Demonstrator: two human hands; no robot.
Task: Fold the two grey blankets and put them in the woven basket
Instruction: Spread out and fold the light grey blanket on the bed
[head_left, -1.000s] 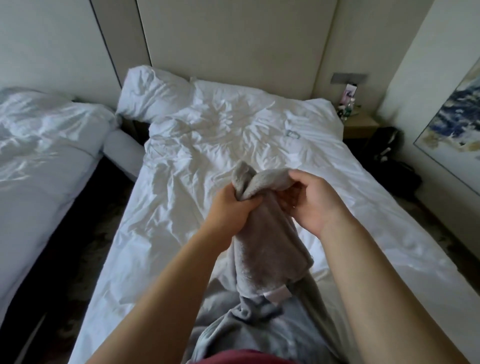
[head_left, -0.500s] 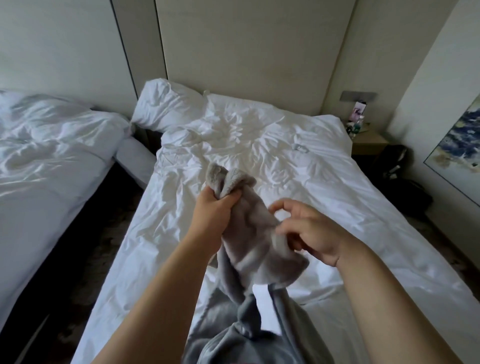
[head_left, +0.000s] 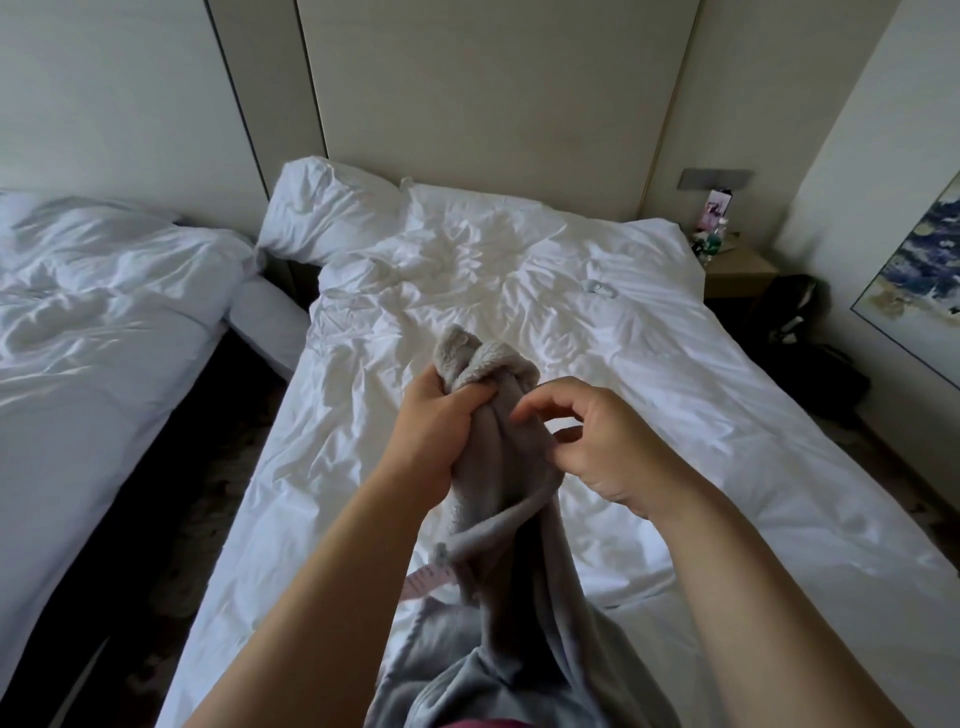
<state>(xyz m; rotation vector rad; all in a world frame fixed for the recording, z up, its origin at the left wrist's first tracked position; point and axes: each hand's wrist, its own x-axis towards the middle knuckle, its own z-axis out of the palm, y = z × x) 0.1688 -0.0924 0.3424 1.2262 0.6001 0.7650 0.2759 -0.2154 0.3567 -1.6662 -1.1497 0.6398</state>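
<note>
A grey fleece blanket (head_left: 501, 499) hangs bunched over the white bed (head_left: 519, 270), trailing down to a grey heap at the bottom edge of the head view. My left hand (head_left: 436, 431) grips the blanket's top in a fist, with two folds sticking out above it. Just right of the blanket is my right hand (head_left: 602, 441), its fingers loosely curled with nothing between them. A pale pink label (head_left: 423, 579) shows on the blanket below my left wrist. I cannot make out a separate second blanket, and the woven basket is out of view.
A second white bed (head_left: 104, 312) lies to the left across a dark floor gap. At the far right stand a wooden nightstand (head_left: 737, 270) with small bottles, a dark bag (head_left: 800, 312) and a wall painting (head_left: 919, 270). A small clear object (head_left: 600, 287) lies on the duvet.
My right hand let go of the blanket's top, slid down its right side and now hovers beside it. My left hand kept its grip and lifted the bunch slightly.
</note>
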